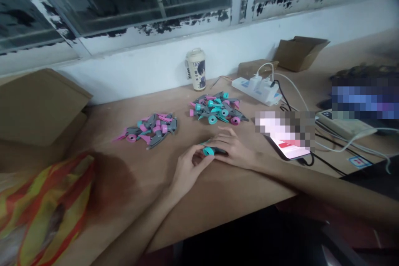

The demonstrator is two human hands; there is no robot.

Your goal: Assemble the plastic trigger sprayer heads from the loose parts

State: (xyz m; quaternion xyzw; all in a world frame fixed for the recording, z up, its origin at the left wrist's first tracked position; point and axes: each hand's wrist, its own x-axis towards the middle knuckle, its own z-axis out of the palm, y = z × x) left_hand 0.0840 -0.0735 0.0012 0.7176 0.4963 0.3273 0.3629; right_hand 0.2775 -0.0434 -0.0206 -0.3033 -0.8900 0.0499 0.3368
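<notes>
Between my two hands, low over the table, is a small grey-and-teal plastic piece [208, 151] with a round teal end. My left hand [188, 168] pinches that teal end between thumb and fingers. My right hand [232, 146] lies over the grey part, its fingers curled around it and partly covering it. Behind my hands is a pile of similar teal, pink and grey pieces [215, 109]. A second pile of mostly pink and grey pieces [153, 128] lies further left. What kind of item these pieces are, I cannot tell.
A lit phone [285, 139] lies right of my hands, by cables and a white power strip [257, 90]. A printed cup [197, 70] stands by the wall. Cardboard boxes [37, 112] and a striped red-and-yellow bag [52, 212] are at left; an open carton [297, 52] sits far right.
</notes>
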